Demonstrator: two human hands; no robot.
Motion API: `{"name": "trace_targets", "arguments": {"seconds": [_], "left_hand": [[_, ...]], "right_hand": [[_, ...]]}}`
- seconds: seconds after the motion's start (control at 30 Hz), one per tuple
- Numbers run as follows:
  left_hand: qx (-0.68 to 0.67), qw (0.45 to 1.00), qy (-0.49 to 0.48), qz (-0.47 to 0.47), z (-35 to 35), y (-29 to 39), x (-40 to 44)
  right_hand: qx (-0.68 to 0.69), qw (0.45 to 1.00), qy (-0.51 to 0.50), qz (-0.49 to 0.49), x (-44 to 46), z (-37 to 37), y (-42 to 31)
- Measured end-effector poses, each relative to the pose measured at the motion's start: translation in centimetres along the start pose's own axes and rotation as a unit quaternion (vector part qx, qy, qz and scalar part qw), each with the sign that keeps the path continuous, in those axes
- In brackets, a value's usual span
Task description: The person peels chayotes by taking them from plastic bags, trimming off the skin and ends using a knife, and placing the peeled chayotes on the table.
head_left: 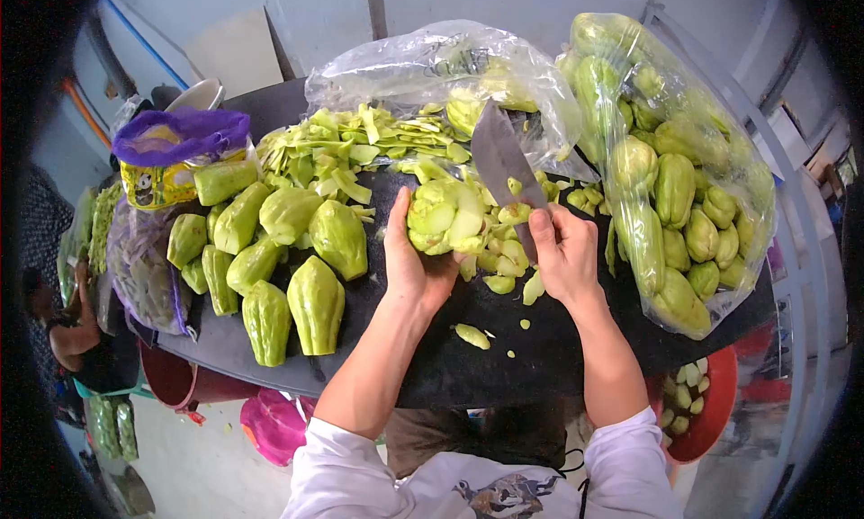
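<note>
A partly peeled green chayote (441,215) rests in my left hand (416,272), its fingers curled around it over the dark table (423,375). My right hand (567,254) grips a wide-bladed knife (508,159), the blade pointing up and away, just right of the chayote. Cut pieces (504,263) lie below and between the hands. Behind my left hand is a heap of green peelings (333,150). Several peeled chayotes (316,305) stand and lie to the left of my left hand.
A clear bag of whole chayotes (675,186) fills the table's right side. Another plastic bag (432,65) lies at the back. At left are a purple-rimmed bag (180,137) and a mesh bag (148,267). A red tub (720,402) stands below right. A person (76,330) is at far left.
</note>
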State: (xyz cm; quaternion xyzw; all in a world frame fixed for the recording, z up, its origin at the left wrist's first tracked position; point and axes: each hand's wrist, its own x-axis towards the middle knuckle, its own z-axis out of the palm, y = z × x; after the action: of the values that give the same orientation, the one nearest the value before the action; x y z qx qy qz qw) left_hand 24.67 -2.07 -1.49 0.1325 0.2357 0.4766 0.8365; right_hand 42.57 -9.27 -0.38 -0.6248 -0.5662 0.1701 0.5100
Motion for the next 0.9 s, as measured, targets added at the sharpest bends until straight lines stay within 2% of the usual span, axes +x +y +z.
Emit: {"name": "trace_targets", "arguments": {"seconds": [0.1, 0.17, 0.33, 0.47, 0.7, 0.9], "left_hand": [[0.009, 1.000, 0.021, 0.006, 0.7, 0.0, -0.5], [0.023, 1.000, 0.010, 0.016, 0.7, -0.3, -0.4], [0.064, 0.997, 0.004, 0.041, 0.1, -0.8, 0.0], [0.073, 0.996, -0.046, 0.026, 0.9, -1.3, -0.8], [0.094, 0.994, -0.034, 0.045, 0.3, -1.8, -0.6], [0.094, 0.993, -0.042, 0.059, 0.3, -2.2, -0.9]], "right_hand": [[0.007, 1.000, 0.008, 0.017, 0.0, 0.2, -0.1], [-0.046, 0.998, 0.018, -0.034, -0.1, 0.2, -0.4], [-0.037, 0.995, 0.031, -0.091, -0.3, 0.8, -0.7], [-0.093, 0.980, 0.034, -0.172, -0.5, 1.5, -0.3], [-0.154, 0.969, 0.057, -0.184, -0.7, 1.6, -0.6], [-0.117, 0.974, 0.089, -0.174, -0.8, 1.8, -1.0]]}}
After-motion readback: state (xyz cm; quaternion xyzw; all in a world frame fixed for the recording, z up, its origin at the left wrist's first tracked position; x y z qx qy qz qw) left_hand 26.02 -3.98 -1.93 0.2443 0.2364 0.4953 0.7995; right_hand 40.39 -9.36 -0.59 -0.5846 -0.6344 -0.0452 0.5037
